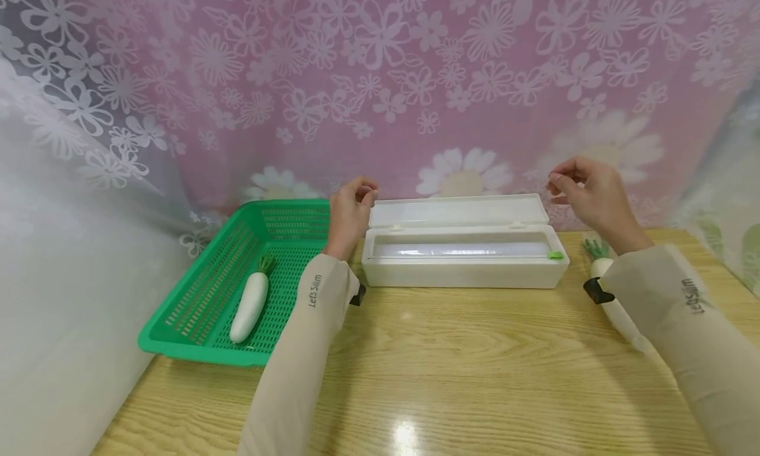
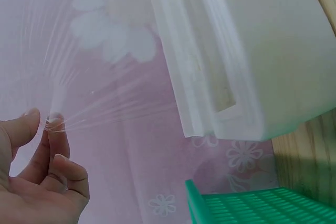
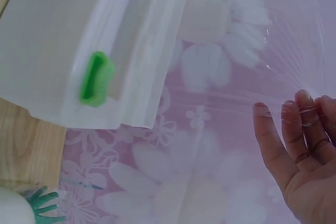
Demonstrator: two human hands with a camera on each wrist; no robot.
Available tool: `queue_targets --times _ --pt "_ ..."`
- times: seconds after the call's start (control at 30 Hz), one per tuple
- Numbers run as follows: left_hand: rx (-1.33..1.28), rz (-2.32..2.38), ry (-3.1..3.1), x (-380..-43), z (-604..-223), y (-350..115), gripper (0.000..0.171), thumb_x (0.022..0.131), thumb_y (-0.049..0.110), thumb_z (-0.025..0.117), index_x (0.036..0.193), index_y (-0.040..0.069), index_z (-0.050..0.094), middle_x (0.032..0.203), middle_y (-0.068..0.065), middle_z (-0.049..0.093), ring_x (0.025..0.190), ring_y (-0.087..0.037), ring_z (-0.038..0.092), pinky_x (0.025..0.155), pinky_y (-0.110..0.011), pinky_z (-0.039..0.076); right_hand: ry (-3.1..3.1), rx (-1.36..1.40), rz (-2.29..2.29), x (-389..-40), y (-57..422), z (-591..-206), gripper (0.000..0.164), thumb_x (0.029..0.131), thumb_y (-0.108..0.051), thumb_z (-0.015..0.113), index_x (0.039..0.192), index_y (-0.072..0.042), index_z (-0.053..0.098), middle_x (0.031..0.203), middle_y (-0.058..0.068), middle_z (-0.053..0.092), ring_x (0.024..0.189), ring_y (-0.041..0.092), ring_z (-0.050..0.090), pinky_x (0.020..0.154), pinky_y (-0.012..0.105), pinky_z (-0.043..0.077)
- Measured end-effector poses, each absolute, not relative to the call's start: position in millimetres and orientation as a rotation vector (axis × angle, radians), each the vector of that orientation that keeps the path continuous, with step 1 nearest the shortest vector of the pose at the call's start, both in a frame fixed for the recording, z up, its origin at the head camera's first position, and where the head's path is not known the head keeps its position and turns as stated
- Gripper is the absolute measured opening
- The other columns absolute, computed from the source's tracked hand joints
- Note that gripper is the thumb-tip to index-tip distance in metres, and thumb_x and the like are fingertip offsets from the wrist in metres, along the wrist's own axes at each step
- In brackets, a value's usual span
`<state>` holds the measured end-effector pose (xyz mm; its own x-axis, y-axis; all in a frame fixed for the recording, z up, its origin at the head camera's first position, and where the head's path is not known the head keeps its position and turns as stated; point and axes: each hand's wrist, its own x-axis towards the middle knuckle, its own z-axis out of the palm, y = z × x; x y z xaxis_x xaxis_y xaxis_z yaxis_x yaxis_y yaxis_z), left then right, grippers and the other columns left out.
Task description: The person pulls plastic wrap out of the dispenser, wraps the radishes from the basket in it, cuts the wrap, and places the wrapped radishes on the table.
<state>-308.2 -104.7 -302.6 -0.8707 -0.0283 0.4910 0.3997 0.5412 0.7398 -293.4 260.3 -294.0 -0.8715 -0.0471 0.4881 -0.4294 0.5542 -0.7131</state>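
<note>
A white cling film dispenser box (image 1: pixel 466 276) stands on the table with its lid (image 1: pixel 457 212) raised and a film roll (image 1: pixel 451 249) inside. A green slide cutter (image 1: pixel 555 255) sits at its right end. Clear cling film (image 2: pixel 58 90) stretches from the box, creased into folds at both hands. My left hand (image 1: pixel 350 215) pinches one corner between thumb and fingers, beside the box's left end. Off the right end, raised above the table, my right hand (image 1: pixel 594 195) pinches the other corner; the film (image 3: pixel 294 72) fans out from those fingertips.
At the left, a green plastic basket (image 1: pixel 196 354) holds a white radish (image 1: pixel 249 307) with green tops. Another radish (image 1: pixel 623 321) lies at the right, partly hidden under my right sleeve. A flowered pink curtain (image 1: pixel 380 80) hangs behind the wooden table (image 1: pixel 463 363).
</note>
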Motion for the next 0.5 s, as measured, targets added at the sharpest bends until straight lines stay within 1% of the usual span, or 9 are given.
queue_targets --times 0.13,0.2,0.27,0.37,0.5 --pt "-0.34 -1.291 -2.323 -308 -296 -104 0.01 0.103 0.006 0.058 0.104 0.001 0.067 0.096 -0.013 0.074 0.071 -0.02 0.056 0.059 -0.026 0.038 -2.319 0.412 1.29 -293 260 -288 0.013 0.103 0.0 0.055 0.105 0.011 0.06 0.08 -0.016 0.063 0.072 -0.003 0.062 0.065 0.015 0.054" --pt "-0.366 -1.296 -2.313 -309 -292 -104 0.011 0.104 0.004 0.055 0.105 0.0 0.066 0.098 -0.014 0.074 0.069 -0.02 0.055 0.059 -0.026 0.036 -2.286 0.43 1.325 -292 260 -285 0.011 0.102 0.002 0.055 0.103 0.011 0.061 0.079 -0.015 0.063 0.073 -0.002 0.062 0.065 0.015 0.055" --pt "-0.382 -1.303 -2.302 -309 -288 -103 0.012 0.104 0.003 0.054 0.105 -0.001 0.065 0.096 -0.015 0.074 0.069 -0.021 0.054 0.059 -0.025 0.036 -2.261 0.443 1.36 -292 260 -282 0.009 0.102 0.003 0.054 0.101 0.008 0.062 0.08 -0.013 0.063 0.074 0.0 0.062 0.066 0.015 0.055" --pt "-0.39 -1.31 -2.281 -309 -282 -104 0.011 0.104 0.002 0.054 0.104 -0.001 0.065 0.093 -0.016 0.074 0.069 -0.026 0.054 0.058 -0.025 0.035 -2.249 0.453 1.393 -291 260 -276 0.009 0.103 0.002 0.053 0.1 0.002 0.062 0.081 -0.01 0.063 0.076 0.002 0.062 0.068 0.015 0.055" --pt "-0.392 -1.337 -2.246 -309 -274 -103 0.009 0.103 0.003 0.056 0.103 -0.001 0.064 0.092 -0.016 0.073 0.082 -0.031 0.066 0.062 -0.024 0.038 -2.247 0.449 1.449 -292 259 -268 0.01 0.104 0.0 0.051 0.101 -0.002 0.06 0.084 -0.008 0.062 0.078 0.004 0.061 0.07 0.016 0.055"
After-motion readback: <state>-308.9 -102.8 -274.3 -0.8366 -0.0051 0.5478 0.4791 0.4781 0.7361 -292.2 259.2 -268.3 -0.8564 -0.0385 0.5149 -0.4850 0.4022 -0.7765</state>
